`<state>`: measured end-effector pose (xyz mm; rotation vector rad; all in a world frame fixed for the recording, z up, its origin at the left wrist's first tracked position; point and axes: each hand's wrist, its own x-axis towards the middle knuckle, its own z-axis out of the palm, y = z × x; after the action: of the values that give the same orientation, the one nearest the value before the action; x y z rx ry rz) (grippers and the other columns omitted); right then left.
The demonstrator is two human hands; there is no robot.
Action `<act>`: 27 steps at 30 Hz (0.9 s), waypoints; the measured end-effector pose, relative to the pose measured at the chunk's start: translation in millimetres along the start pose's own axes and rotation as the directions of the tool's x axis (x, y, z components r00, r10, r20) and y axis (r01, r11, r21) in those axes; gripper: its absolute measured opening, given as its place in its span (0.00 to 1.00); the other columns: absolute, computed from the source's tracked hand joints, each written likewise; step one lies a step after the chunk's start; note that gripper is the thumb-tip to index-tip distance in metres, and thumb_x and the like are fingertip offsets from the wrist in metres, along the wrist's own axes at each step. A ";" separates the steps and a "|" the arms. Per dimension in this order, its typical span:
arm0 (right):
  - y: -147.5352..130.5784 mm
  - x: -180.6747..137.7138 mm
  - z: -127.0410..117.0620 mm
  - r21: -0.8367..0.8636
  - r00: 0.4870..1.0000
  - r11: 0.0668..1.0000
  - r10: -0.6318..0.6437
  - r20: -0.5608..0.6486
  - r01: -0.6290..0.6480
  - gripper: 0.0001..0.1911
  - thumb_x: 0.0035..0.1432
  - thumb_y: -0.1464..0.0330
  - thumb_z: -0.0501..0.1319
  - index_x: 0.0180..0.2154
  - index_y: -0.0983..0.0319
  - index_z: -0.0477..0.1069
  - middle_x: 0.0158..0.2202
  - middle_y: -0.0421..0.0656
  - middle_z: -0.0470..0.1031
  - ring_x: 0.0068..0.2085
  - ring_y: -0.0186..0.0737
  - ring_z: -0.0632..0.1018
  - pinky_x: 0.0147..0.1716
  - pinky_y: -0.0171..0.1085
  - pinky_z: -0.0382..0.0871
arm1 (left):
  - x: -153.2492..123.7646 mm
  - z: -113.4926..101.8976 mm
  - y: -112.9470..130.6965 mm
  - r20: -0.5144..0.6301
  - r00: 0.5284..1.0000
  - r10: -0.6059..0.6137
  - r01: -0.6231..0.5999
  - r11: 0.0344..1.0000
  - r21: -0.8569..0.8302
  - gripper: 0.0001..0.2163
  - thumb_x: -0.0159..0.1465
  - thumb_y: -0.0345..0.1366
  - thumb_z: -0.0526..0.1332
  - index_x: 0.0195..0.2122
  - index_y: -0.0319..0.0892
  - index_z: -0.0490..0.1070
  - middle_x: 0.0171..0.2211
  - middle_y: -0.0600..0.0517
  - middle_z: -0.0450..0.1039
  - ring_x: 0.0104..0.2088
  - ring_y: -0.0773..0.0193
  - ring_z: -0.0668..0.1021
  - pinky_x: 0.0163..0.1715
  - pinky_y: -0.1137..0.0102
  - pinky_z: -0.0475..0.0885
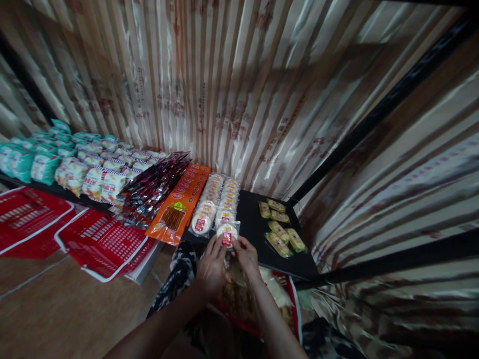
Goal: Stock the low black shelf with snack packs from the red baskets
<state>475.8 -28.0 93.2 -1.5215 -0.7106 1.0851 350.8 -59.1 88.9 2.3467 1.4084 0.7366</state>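
Observation:
Between my two hands is a round white packaged cracker in clear wrap with a red label. My left hand grips its left edge, and my right hand pinches the right edge. It is at the front end of the right-hand of two overlapping rows of similar packaged crackers on the black shelf. Left of the rows lies an orange snack packet with brown sticks showing. Below my hands, a red basket holds more packets, partly hidden by my forearms.
Several small yellow packets lie on the shelf's right end. Leftward stand dark shiny packets, white bags and teal bags. Red baskets sit below at left. Black metal posts and a striped curtain border the shelf.

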 end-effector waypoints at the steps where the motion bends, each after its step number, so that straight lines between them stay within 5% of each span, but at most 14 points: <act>1: 1.7 4.6 1.4 -0.017 1.000 1.000 -0.012 0.001 0.012 0.22 0.33 0.54 0.66 0.30 0.63 0.74 0.23 0.37 0.72 0.22 0.32 0.68 0.20 0.31 0.61 | 2.9 1.2 -1.2 0.015 1.000 -0.014 0.014 1.000 0.006 0.25 0.56 0.23 0.48 0.57 0.30 0.60 0.61 0.40 0.55 0.63 0.52 0.54 0.59 0.57 0.60; 7: 5.9 19.8 6.5 -0.306 0.981 0.936 -0.193 -0.032 0.175 0.22 0.42 0.54 0.61 0.36 0.61 0.73 0.27 0.40 0.75 0.27 0.38 0.73 0.28 0.35 0.65 | 13.7 5.8 -9.7 0.037 0.998 -0.044 0.043 0.999 0.010 0.26 0.56 0.22 0.48 0.58 0.29 0.59 0.63 0.40 0.51 0.64 0.52 0.49 0.61 0.56 0.56; 14: -3.6 13.2 11.0 -0.728 0.947 0.660 -0.318 -0.046 0.186 0.17 0.52 0.57 0.54 0.40 0.57 0.73 0.34 0.44 0.73 0.32 0.40 0.74 0.28 0.35 0.62 | 20.3 6.3 -13.7 0.063 0.998 -0.030 0.029 0.999 0.021 0.26 0.55 0.23 0.48 0.58 0.26 0.57 0.62 0.37 0.50 0.64 0.51 0.49 0.60 0.56 0.56; 22: -6.8 8.6 13.6 -0.664 0.946 0.725 -0.313 -0.082 0.182 0.20 0.52 0.58 0.55 0.43 0.64 0.68 0.35 0.47 0.74 0.34 0.41 0.74 0.33 0.36 0.64 | 17.3 5.7 -13.5 0.029 1.000 -0.006 0.006 1.000 -0.008 0.27 0.54 0.22 0.48 0.58 0.26 0.56 0.63 0.36 0.49 0.64 0.51 0.48 0.60 0.54 0.55; 27: 23.9 -20.1 -9.1 -0.476 0.890 0.822 -0.429 -0.156 0.313 0.22 0.57 0.56 0.48 0.44 0.65 0.66 0.39 0.50 0.74 0.37 0.40 0.74 0.38 0.37 0.66 | -3.1 7.1 -15.7 -0.064 0.997 0.051 -0.055 0.996 -0.067 0.19 0.58 0.25 0.47 0.50 0.36 0.65 0.54 0.41 0.63 0.56 0.56 0.64 0.55 0.58 0.63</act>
<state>473.3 -55.1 75.4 -1.7623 -1.0698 0.4259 342.3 -54.4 74.3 2.3357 1.3282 0.8653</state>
